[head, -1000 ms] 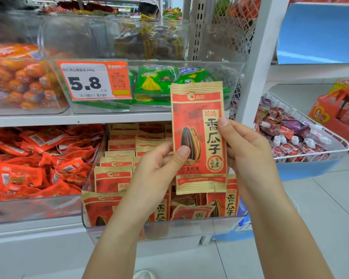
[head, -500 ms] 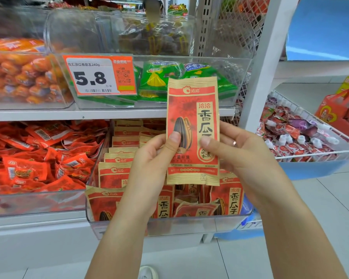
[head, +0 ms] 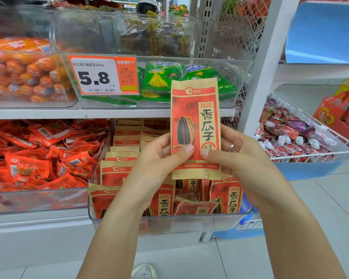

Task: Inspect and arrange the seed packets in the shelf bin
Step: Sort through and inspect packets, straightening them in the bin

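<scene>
Seed packet (head: 194, 125) stands upright over the shelf bin (head: 189, 222), front face to the camera, gripped low on both sides. Since a second ago both thumbs have slid down toward its bottom seal, so the check of the front looks nearly done and re-shelving probably comes next. Left hand (head: 159, 158) pinches the lower left edge, thumb on the front; behind its fingers the stacked packets (head: 121, 158) stand in rows. Right hand (head: 240, 158) pinches the lower right edge. Below both hands, leaning packets (head: 228, 196) crowd the bin's front wall, leaving little room.
</scene>
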Action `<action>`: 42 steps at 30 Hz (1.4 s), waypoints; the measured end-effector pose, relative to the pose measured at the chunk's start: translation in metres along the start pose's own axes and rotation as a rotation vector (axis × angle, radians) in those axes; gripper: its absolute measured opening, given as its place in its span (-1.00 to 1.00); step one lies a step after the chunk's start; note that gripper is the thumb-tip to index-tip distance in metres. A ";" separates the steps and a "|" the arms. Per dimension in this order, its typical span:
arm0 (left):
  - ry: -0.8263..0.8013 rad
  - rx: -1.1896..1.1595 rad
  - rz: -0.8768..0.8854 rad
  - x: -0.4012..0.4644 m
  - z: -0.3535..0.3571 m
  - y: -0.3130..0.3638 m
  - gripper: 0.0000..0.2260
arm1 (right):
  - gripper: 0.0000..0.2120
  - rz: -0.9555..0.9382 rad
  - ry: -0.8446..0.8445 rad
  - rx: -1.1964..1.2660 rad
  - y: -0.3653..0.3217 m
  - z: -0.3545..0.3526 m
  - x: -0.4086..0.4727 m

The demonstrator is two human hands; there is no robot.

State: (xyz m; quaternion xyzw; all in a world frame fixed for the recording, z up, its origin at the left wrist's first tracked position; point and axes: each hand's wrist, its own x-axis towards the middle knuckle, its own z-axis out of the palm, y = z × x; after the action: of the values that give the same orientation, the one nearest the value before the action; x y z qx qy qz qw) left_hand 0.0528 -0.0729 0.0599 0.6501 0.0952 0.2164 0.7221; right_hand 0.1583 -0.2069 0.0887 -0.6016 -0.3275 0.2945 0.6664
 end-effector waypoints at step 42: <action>-0.050 0.189 -0.059 -0.010 0.011 -0.015 -0.30 | -0.49 -0.134 0.256 0.123 0.038 -0.005 0.013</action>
State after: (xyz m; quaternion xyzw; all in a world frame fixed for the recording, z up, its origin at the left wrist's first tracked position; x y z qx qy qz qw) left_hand 0.0512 -0.0882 0.0452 0.7174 0.1164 0.1688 0.6658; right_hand 0.1699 -0.1956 0.0521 -0.5691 -0.2605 0.1896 0.7565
